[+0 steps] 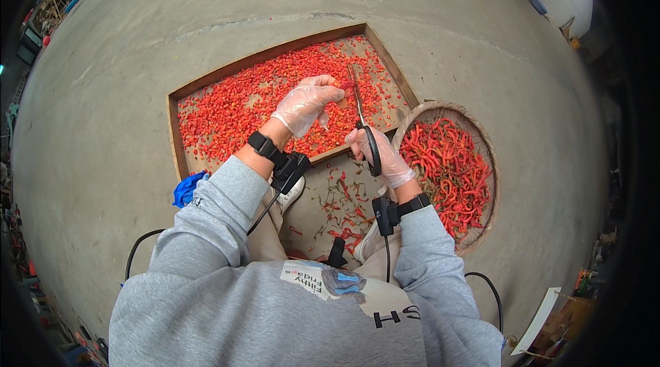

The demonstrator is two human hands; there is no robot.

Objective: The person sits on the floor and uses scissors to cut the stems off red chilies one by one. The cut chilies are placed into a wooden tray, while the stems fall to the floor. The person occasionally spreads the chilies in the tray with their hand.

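Note:
My left hand (308,104), in a clear plastic glove, pinches a red chili pepper (346,85) above a wooden-framed tray (171,129). Cut red chili pieces (247,104) are spread over the tray's bottom. Gloved the same way, my right hand (382,156) grips a pair of scissors (359,101) by the dark handles. The blades point away from me and lie right beside the chili; whether they touch it I cannot tell. To the right of that hand stands a round woven basket (494,160) holding whole red chilies (451,176).
Stems and discarded chilies (343,197) lie on the concrete floor between my shoes. A crumpled blue bag (188,189) is by the tray's near left corner. Black cables run from the wrist devices (290,171). A white board (536,321) stands at the lower right.

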